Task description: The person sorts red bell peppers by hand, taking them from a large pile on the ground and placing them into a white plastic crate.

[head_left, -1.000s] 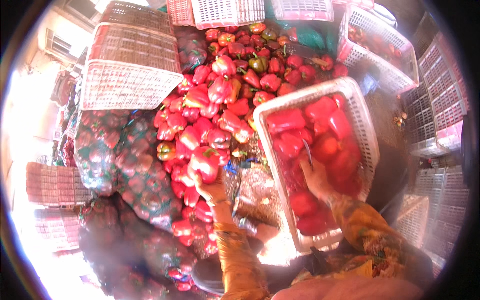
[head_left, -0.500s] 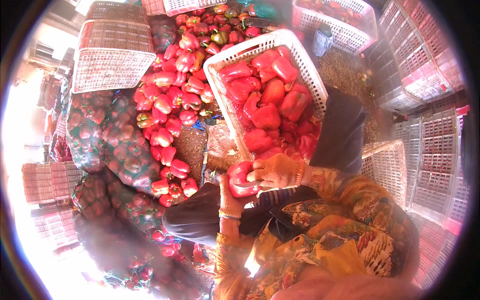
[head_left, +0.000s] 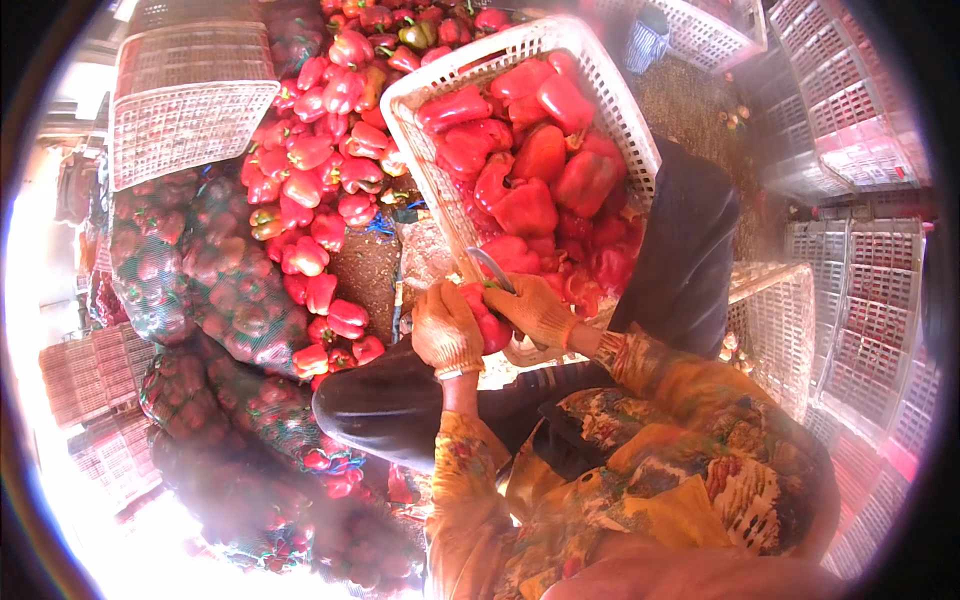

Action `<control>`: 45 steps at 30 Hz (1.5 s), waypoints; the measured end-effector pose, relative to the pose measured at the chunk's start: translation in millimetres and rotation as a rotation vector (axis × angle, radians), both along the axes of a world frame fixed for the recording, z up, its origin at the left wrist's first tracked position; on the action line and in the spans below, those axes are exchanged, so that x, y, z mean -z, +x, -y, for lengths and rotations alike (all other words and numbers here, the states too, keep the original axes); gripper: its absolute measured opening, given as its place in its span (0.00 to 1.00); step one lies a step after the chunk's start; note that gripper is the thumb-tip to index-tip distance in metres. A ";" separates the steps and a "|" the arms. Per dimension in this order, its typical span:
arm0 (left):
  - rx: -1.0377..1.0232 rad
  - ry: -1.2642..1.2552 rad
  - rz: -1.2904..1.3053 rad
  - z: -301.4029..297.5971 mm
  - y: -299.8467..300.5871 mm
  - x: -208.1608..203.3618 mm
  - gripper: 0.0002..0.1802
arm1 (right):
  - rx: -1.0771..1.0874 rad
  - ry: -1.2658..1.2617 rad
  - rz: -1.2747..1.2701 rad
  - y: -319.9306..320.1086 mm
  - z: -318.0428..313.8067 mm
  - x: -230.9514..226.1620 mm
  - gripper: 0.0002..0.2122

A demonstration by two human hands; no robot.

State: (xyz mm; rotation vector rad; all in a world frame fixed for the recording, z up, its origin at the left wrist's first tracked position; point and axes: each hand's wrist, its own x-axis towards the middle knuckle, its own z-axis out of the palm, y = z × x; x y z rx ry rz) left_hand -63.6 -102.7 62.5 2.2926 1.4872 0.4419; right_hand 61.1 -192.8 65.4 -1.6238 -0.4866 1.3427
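Both my hands wear knitted gloves and meet just past the near rim of a white plastic crate [head_left: 607, 95] filled with red bell peppers. My left hand [head_left: 445, 325] is closed around the left side of a red bell pepper [head_left: 490, 328]. My right hand [head_left: 540, 312] grips a knife [head_left: 487, 263], whose thin curved blade points up and left over the crate's near corner. The right fingers press against the pepper where a bit of green shows, probably its stem. Much of the pepper and the knife's handle are hidden by the gloves.
A heap of loose red peppers [head_left: 310, 150] spreads beyond my left knee. Netted sacks of peppers [head_left: 235, 290] line the left, with an upturned crate [head_left: 195, 105] behind them. Stacked crates [head_left: 860, 290] stand at right, and a blue-white striped container [head_left: 648, 42] is at the back.
My hands have lifted the pepper toward the crate and turned it. The blade, formerly against the pepper's near side, now points up and away. The whole view has shifted slightly.
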 end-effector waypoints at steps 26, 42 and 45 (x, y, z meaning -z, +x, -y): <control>0.031 0.272 0.177 -0.4 18.1 -3.3 0.23 | 0.059 0.050 -0.091 34.1 -37.5 7.0 0.16; -0.173 -0.120 0.177 -43.4 37.9 26.7 0.28 | 0.474 0.000 -0.167 -0.9 -32.3 13.8 0.16; -0.203 -0.071 0.120 -39.9 45.9 25.8 0.29 | 0.521 -0.031 -0.220 15.0 -41.3 22.6 0.17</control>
